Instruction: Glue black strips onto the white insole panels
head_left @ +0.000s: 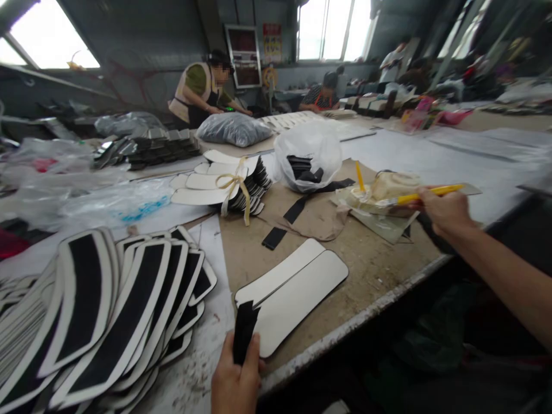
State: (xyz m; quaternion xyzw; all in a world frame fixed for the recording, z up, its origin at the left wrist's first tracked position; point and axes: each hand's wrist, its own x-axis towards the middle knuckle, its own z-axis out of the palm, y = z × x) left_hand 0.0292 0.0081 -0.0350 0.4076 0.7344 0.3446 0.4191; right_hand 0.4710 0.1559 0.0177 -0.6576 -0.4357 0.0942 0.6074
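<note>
A firm grip opens the scene: the left hand (235,379), at the near edge of the counter (371,270), pinches a narrow black fabric strip (244,338) between thumb and fingers, holding it upright against the near end of two overlapping white, round-cornered flat panels (293,290). The right hand (444,210), reaching out to the right, is closed around a yellow-handled brush (426,194), whose tip lies at a pale, lumpy pot of paste (390,185) set on wrinkled plastic sheeting (379,221).

The long, brown-topped counter carries the rest. To the left, a broad fan of white-edged curved panels with black strips already on them (107,310) lies spread over paper. Farther back, a white translucent plastic bag (308,152) holds more black strips, and beside it a tied bundle of white-and-black panels (224,187) is bound with pale ribbon. A loose black strip (302,207) and a small black rectangular piece (273,237) lie between the bag and the two white panels, near but apart from them.

Across the counter, a person in a tan vest (200,92) bends over a grey filled bag (233,127); another person (323,95) sits lower, well behind.
</note>
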